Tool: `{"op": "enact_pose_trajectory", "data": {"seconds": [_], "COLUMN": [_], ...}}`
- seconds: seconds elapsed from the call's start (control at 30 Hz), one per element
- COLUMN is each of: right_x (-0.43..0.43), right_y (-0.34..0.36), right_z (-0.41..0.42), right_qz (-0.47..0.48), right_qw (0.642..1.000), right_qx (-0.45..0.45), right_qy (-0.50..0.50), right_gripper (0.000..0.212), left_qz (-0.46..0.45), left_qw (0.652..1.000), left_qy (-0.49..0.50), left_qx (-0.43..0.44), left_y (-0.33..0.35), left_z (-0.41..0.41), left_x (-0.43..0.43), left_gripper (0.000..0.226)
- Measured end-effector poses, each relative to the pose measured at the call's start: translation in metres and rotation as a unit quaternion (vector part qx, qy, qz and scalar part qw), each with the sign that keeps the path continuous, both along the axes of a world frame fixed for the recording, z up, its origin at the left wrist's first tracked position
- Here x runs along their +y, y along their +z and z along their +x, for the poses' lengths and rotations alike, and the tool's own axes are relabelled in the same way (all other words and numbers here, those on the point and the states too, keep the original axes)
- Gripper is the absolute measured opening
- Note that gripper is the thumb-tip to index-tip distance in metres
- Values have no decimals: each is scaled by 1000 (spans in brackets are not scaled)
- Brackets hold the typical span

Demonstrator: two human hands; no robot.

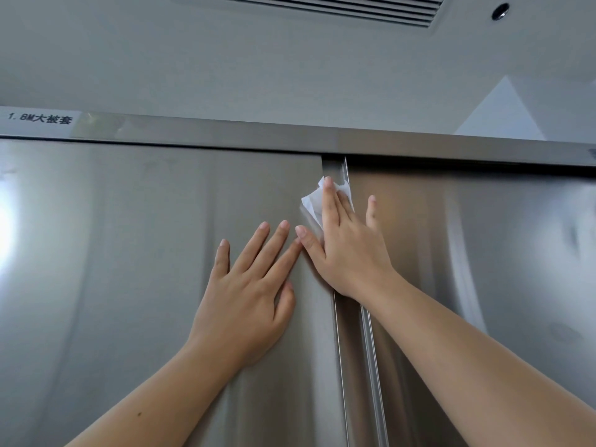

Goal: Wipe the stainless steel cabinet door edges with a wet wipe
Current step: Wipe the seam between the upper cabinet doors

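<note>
Looking up from below, we see at the far left a white label (40,119) with dark printed characters stuck on the brushed top rail (290,133), which runs across the whole width of the stainless steel cabinet. Above it is a plain pale ceiling with a slatted vent (322,8) and, further right, a small round fitting (500,11). Under the rail, the left door (113,237) is a broad steel sheet with a bright glare at its left margin and soft vertical reflections. The left hand (245,291) lies flat on this door with its fingers straight and spread, holding nothing. Its index fingertip seems to meet the other hand's thumb, though we cannot be sure that they touch. Just right of it runs the door edge (338,366), a narrow vertical channel where the two doors overlap. The wet wipe (311,203) sits at the top of this channel, just below the rail. It is white, thin and crumpled, with a creased corner poking out left of the fingers and a smaller flap showing on their right. The right hand (348,250) presses it against the metal with straight fingers, the little finger splayed off onto the right door (483,253), whose steel shows blurred reflections.
</note>
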State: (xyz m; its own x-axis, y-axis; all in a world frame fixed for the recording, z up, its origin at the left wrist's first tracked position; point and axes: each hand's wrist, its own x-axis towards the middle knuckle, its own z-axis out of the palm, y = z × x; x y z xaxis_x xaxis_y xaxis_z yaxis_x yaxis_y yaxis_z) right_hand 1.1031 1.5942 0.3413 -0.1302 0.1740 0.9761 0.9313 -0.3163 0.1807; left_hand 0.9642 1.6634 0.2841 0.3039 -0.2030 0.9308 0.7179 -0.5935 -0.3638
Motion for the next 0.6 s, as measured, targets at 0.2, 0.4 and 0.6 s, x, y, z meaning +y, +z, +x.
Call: {"op": "enact_pose_trajectory", "data": {"seconds": [0.2, 0.4, 0.6], "right_x": [1, 4, 3], "right_y": [-1, 30, 35], "right_z": [2, 1, -1], "right_qz": [-15, -32, -32], "right_qw": [1000, 999, 999], "right_qx": [-6, 14, -4], "right_qy": [-14, -16, -21], "right_gripper": [77, 70, 74], "left_qz": [2, 15, 6], "left_qw": [1000, 1000, 1000], "left_qy": [3, -1, 1], "left_qx": [-1, -6, -23], "left_y": [-1, -2, -3], "left_z": [-1, 0, -1], "left_x": [-1, 1, 1], "left_gripper": [57, 56, 57]}}
